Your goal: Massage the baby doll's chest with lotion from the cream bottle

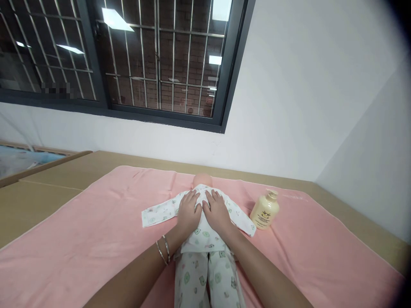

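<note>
A baby doll in white printed top and trousers lies on a pink sheet, its head toward the wall and its sleeves spread to both sides. My left hand rests flat on the left of the doll's upper body, fingers stretched out. Beside it, my right hand lies flat on the right of the upper body, with the thumbs close together. Neither hand grips anything. Two thin bangles circle my left wrist. A pale yellow pump bottle stands close to the doll's right-hand sleeve end.
The pink sheet covers a tan table top set against a white wall. Above is a dark-framed window with metal bars. At the far left, beyond a raised edge, lies something light blue.
</note>
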